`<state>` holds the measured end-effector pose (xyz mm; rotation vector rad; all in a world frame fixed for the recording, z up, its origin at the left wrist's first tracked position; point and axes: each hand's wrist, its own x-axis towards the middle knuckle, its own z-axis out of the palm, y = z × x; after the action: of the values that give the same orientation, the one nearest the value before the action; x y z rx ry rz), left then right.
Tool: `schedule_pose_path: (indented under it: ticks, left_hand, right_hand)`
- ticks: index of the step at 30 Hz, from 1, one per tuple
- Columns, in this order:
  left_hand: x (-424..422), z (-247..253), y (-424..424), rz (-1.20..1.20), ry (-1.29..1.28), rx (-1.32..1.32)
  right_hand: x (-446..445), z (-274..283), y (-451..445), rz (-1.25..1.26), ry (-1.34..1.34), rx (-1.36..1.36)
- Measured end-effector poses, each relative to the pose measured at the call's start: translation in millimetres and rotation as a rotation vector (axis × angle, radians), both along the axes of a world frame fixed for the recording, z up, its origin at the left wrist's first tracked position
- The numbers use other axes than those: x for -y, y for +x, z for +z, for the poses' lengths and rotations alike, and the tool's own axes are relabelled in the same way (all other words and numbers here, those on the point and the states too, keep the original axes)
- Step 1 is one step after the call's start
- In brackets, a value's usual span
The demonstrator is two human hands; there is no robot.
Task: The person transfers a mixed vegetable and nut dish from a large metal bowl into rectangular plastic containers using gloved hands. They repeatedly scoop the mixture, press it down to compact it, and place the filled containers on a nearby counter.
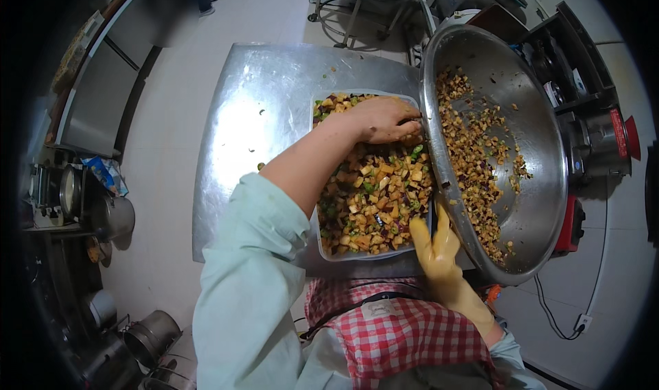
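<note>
My bare left hand [386, 118] reaches across a clear plastic container [320, 246] filled with diced vegetables [378, 199] and green chili slices. Its fingers point right, close to the rim of a large stainless steel bowl [533, 199]; the fingertips are partly hidden. The bowl stands tilted at the container's right side, and more of the diced mix [468, 153] lies along its lower wall. My right hand [443, 259], in a yellow rubber glove, is at the container's near right corner, below the bowl's rim. Its thumb and a finger are spread, and its grip is unclear.
The container rests on a stainless steel table [247, 112] with a few scraps on it. Behind stands a wheeled stand [355, 9] bearing another bowl. Pots [152, 338] sit at lower left. To the right are a metal appliance [600, 140] and a cable [545, 307]. A person's foot [207, 12] shows at upper left.
</note>
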<state>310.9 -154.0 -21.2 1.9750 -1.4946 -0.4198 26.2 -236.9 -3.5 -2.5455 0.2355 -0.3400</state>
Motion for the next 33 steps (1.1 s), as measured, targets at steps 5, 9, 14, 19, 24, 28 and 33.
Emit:
schedule_pose_path:
  ticks: [5,9,14,19,24,28,33]
  left_hand:
    - [-5,-1,-9,-0.194,0.149,0.120]
    - [-25,-3,-25,-0.220,0.066,0.230]
    - [-30,-15,-39,-0.148,0.171,0.397]
    - [-24,-11,-42,-0.062,0.100,0.342]
    - [-60,18,-60,0.035,0.088,0.220]
    - [-76,-6,-96,0.177,0.087,0.285]
    - [-72,-8,-101,0.230,0.121,0.354]
  right_hand:
    - [9,-29,36,0.082,-1.213,-0.046]
    - [-11,-2,71,-0.090,-0.151,-0.007]
    - [-14,-7,84,0.089,-0.287,-0.015]
    - [-9,-21,86,0.024,-0.465,0.002]
    - [-22,3,73,0.201,-0.065,-0.001]
    - [-36,-21,69,0.295,-0.349,-0.190]
    - [-41,-33,68,0.237,-0.448,-0.204]
